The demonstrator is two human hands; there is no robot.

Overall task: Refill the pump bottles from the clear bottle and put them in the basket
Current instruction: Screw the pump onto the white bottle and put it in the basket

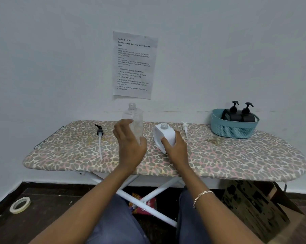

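Gripping the uncapped white bottle (164, 136), the right hand (176, 147) tilts it; left hand (129, 143) clasps the clear bottle (133, 120).

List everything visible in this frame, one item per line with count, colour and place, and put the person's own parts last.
clear bottle: 1, transparent, uncapped, board centre
white bottle: 1, white, uncapped, tilted, right of the clear bottle
black pump: 1, black head, pale tube, lying left
white pump: 1, white, lying right of the white bottle
basket: 1, teal, board's far right
black pump bottles: 2, in the basket
ironing board: 1, leopard-print cover
instruction sheet: 1, white, on wall
tape roll: 1, pale, floor left
cardboard box: 1, brown, floor right
left hand: grip on clear bottle
right hand: grip on white bottle, bracelet on wrist
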